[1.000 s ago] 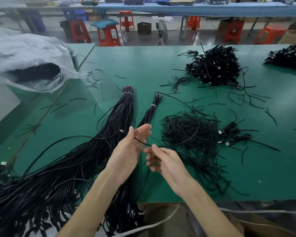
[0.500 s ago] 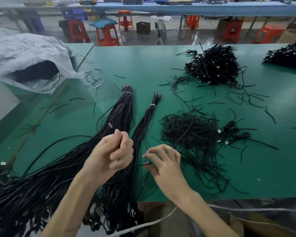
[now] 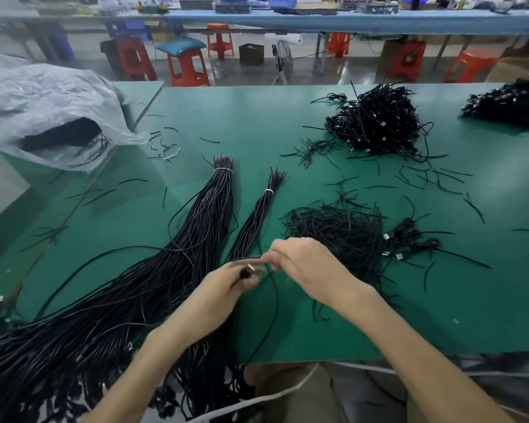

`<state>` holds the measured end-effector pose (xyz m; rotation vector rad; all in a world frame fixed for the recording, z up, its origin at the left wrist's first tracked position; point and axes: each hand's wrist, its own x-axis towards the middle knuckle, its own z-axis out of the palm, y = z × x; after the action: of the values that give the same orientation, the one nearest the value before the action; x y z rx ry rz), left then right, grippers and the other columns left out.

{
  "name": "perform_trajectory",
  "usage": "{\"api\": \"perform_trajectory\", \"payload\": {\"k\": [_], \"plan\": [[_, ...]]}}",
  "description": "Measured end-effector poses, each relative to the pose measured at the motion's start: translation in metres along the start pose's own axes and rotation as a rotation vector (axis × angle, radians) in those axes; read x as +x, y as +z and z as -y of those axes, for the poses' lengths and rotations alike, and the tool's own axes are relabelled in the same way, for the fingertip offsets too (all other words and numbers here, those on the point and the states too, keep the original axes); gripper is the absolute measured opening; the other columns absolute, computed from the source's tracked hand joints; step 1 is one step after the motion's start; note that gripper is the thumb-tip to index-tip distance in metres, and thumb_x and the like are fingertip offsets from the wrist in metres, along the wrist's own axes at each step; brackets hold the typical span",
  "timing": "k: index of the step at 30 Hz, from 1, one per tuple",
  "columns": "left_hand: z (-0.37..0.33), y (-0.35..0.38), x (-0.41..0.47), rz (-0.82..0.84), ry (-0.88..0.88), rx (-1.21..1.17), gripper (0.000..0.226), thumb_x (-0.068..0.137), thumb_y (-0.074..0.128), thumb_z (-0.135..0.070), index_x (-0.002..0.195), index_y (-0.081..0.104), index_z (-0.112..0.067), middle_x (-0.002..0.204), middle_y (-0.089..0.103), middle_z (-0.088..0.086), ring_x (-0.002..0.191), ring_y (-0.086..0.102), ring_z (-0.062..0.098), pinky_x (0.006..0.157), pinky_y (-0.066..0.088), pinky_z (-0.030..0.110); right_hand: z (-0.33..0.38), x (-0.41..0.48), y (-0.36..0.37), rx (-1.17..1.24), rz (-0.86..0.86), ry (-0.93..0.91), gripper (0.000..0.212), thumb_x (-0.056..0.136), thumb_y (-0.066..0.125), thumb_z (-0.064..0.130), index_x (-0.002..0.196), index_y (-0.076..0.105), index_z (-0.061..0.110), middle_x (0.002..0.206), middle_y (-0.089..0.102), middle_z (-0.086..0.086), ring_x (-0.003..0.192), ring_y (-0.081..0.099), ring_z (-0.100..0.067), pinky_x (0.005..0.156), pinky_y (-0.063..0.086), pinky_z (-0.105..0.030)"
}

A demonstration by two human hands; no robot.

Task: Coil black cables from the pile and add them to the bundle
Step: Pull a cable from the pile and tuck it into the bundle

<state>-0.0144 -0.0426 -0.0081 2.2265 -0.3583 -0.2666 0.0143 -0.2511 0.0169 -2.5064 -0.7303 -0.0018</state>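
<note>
Gripping a cable (image 3: 276, 303) by its plug, the left hand (image 3: 217, 294) sits beside the right hand (image 3: 306, 264), which pinches it too; the pile (image 3: 119, 306) looks largely uncoiled.

Thin black cable (image 3: 277, 303) in a loose arc, just beside two long white-tied bundles (image 3: 217, 206).

Orange stools (image 3: 187, 68) stand on grey floor (image 3: 358, 67) behind green table (image 3: 257, 117).
</note>
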Motion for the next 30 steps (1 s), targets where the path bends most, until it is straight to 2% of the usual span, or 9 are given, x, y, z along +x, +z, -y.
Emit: {"api": "perform_trajectory", "payload": {"k": [2, 3, 4, 7, 12, 15, 18, 25, 30], "plan": [[0.001, 0.001, 0.004, -0.073, 0.039, -0.144, 0.037, 0.107, 0.052, -0.02, 0.12, 0.06, -0.054, 0.124, 0.065, -0.032, 0.106, 0.055, -0.02, 0.102, 0.041, 0.011, 0.006, 0.002, -0.003, 0.183, -0.073, -0.007, 0.04, 0.107, 0.045, 0.041, 0.082, 0.061, 0.014, 0.068, 0.055, 0.01, 0.06, 0.047, -0.005, 0.063, 0.039, -0.026], [0.002, 0.001, 0.005, -0.061, 0.053, -0.2, 0.033, 0.107, 0.049, -0.024, 0.116, 0.063, -0.054, 0.129, 0.035, -0.01, 0.093, 0.058, -0.013, 0.094, 0.045, 0.017, 0.01, 0.003, -0.002, 0.262, -0.102, -0.009, 0.042, 0.107, 0.046, 0.042, 0.079, 0.059, 0.014, 0.065, 0.054, 0.009, 0.057, 0.045, -0.006, 0.061, 0.038, -0.027], [0.001, 0.002, 0.005, -0.022, 0.066, -0.302, 0.028, 0.108, 0.046, -0.031, 0.118, 0.066, -0.048, 0.096, 0.049, -0.027, 0.09, 0.058, -0.003, 0.089, 0.046, 0.024, 0.015, 0.003, 0.001, 0.329, -0.128, -0.014, 0.044, 0.107, 0.046, 0.042, 0.076, 0.059, 0.014, 0.063, 0.054, 0.005, 0.055, 0.045, -0.009, 0.059, 0.038, -0.029], [-0.005, 0.007, 0.007, 0.119, 0.11, -0.764, 0.046, 0.113, 0.027, -0.036, 0.152, 0.046, -0.023, 0.151, 0.055, -0.005, 0.14, 0.047, 0.007, 0.114, 0.037, 0.024, 0.03, 0.003, 0.014, 0.497, -0.198, -0.03, 0.048, 0.108, 0.045, 0.043, 0.07, 0.056, 0.015, 0.059, 0.054, 0.004, 0.051, 0.045, -0.011, 0.055, 0.037, -0.024], [-0.02, 0.006, 0.018, -0.05, 0.098, -1.23, 0.059, 0.11, 0.018, -0.044, 0.151, 0.044, -0.01, 0.151, 0.055, 0.003, 0.142, 0.049, 0.017, 0.116, 0.041, 0.032, 0.035, -0.002, 0.04, 0.637, -0.178, 0.016, 0.052, 0.108, 0.042, 0.045, 0.068, 0.051, 0.014, 0.053, 0.043, 0.009, 0.047, 0.037, -0.007, 0.053, 0.028, -0.016], [-0.024, -0.015, 0.023, -0.229, 0.065, -1.585, 0.042, 0.11, 0.032, -0.041, 0.117, 0.063, -0.013, 0.101, 0.072, -0.004, 0.099, 0.071, 0.009, 0.094, 0.053, 0.026, 0.02, -0.008, 0.054, 0.589, -0.095, 0.068, 0.055, 0.107, 0.039, 0.051, 0.068, 0.05, 0.014, 0.055, 0.043, 0.01, 0.049, 0.037, -0.006, 0.055, 0.03, -0.018], [-0.022, -0.032, 0.015, -0.102, 0.108, -1.747, 0.036, 0.111, 0.04, -0.038, 0.085, 0.059, -0.021, 0.063, 0.045, -0.011, 0.045, 0.037, 0.005, 0.056, 0.045, 0.018, -0.003, -0.01, 0.056, 0.4, -0.057, 0.11, 0.066, 0.102, 0.031, 0.066, 0.066, 0.045, 0.012, 0.062, 0.046, 0.0, 0.059, 0.041, -0.01, 0.062, 0.037, -0.028], [-0.007, -0.019, -0.007, 0.283, 0.151, -0.54, 0.039, 0.105, 0.052, -0.045, 0.075, 0.063, -0.022, 0.062, 0.057, -0.002, 0.051, 0.05, 0.015, 0.052, 0.043, 0.024, -0.026, 0.01, 0.028, 0.428, -0.3, 0.213, 0.065, 0.099, 0.041, 0.064, 0.055, 0.026, 0.02, 0.05, 0.028, 0.003, 0.047, 0.026, -0.01, 0.05, 0.027, -0.024], [0.005, 0.026, 0.006, -0.041, 0.069, -0.182, 0.023, 0.109, 0.047, -0.024, 0.114, 0.069, -0.03, 0.101, 0.073, -0.03, 0.095, 0.066, -0.008, 0.084, 0.052, 0.018, 0.005, 0.023, 0.019, 0.361, -0.381, 0.061, 0.062, 0.103, 0.043, 0.056, 0.052, 0.027, 0.024, 0.049, 0.029, 0.008, 0.048, 0.033, -0.012, 0.055, 0.028, -0.018]]}}
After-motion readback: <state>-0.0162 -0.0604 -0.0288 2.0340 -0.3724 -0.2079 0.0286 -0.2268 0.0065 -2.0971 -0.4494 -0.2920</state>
